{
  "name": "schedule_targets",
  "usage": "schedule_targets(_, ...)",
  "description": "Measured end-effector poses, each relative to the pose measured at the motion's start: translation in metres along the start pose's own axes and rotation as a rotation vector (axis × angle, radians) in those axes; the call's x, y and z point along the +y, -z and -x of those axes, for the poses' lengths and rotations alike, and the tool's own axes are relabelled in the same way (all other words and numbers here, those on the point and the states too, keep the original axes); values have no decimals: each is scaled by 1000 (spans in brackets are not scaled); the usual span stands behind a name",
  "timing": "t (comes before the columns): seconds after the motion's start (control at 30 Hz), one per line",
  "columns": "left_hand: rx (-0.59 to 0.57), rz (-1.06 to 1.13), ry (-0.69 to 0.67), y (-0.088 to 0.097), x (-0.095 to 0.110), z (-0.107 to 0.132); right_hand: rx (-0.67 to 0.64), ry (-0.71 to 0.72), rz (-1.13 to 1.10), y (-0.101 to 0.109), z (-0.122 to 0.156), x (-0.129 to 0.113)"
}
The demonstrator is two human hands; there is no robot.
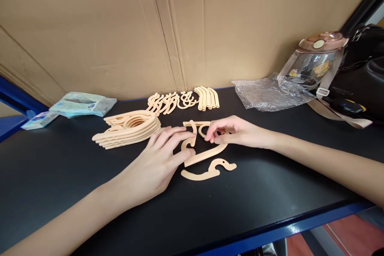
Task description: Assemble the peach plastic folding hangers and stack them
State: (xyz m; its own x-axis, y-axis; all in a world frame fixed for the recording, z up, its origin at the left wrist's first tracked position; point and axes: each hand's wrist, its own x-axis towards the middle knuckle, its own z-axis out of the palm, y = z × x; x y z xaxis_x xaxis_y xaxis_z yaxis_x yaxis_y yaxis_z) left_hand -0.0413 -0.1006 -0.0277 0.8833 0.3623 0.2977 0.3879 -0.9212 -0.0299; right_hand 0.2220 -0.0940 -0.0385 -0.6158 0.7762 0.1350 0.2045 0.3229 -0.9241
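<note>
On the black tabletop (60,176) lie peach-coloured plastic hanger parts. My left hand (156,164) rests near the middle, fingers pinched on a curved hook piece (192,138). My right hand (234,132) comes in from the right, its fingertips closed on a small ring-shaped part (204,130) next to that piece. A long curved arm (204,155) lies under both hands. In front of it lies a loose hook-ended arm (210,171), untouched.
A stack of assembled hangers (129,130) sits left of my hands. Rows of small hooks (168,103) and curved arms (207,98) lie by the cardboard wall. Tissue packs (81,104) at far left; crumpled plastic (267,94), a water bottle (315,60) and a black bag (363,76) at right.
</note>
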Motion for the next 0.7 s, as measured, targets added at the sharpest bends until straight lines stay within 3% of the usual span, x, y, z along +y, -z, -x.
schedule_targets(0.17, -56, 133, 130, -6, -8, 3, 77, 32, -146, 2, -3, 9)
schedule_targets(0.33, -73, 346, 184, 0, -3, 0, 111, 103, 48, -3, -4, 12)
schedule_targets(0.6, -16, 353, 182, -3, -4, 3, 279, 150, 428, -8, -1, 11)
schedule_targets(0.7, -30, 372, 208, -2, -6, 3, 284, 127, 444, -9, -1, 7)
